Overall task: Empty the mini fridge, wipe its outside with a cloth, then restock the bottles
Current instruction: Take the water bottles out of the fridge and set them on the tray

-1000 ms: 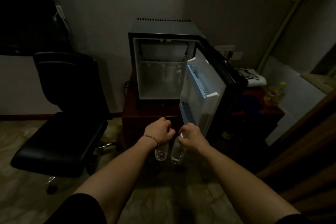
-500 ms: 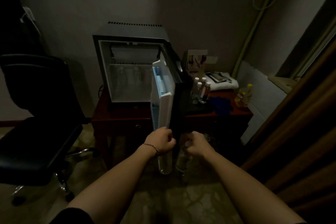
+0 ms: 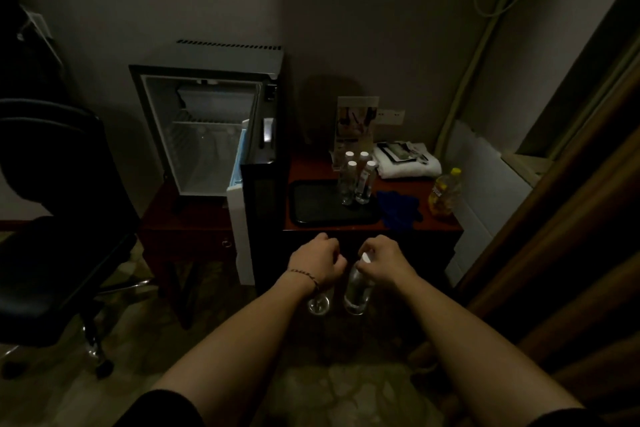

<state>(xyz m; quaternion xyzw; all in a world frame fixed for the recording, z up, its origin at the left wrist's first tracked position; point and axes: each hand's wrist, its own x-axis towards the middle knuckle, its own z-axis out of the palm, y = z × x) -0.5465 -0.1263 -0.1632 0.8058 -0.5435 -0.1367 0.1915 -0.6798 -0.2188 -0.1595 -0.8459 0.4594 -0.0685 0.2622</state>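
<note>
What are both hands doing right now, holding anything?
Left hand: closed round the top of a clear bottle hanging below it.
Right hand: gripping a second clear bottle by its neck.

Black office chair (image 3: pixel 52 184) sits on the left, by a dark red wooden table (image 3: pixel 367 224). On the table there's a black tray (image 3: pixel 311 208), a blue glove (image 3: pixel 398 210) just right of it, and a yellow-capped oil bottle (image 3: pixel 445 194) near the right edge. Folded white towel (image 3: pixel 408 166) at the back with something flat lying on top, next to an upright leaflet (image 3: pixel 356 121). Pale pipe (image 3: pixel 474 62) runs up the wall.
</note>
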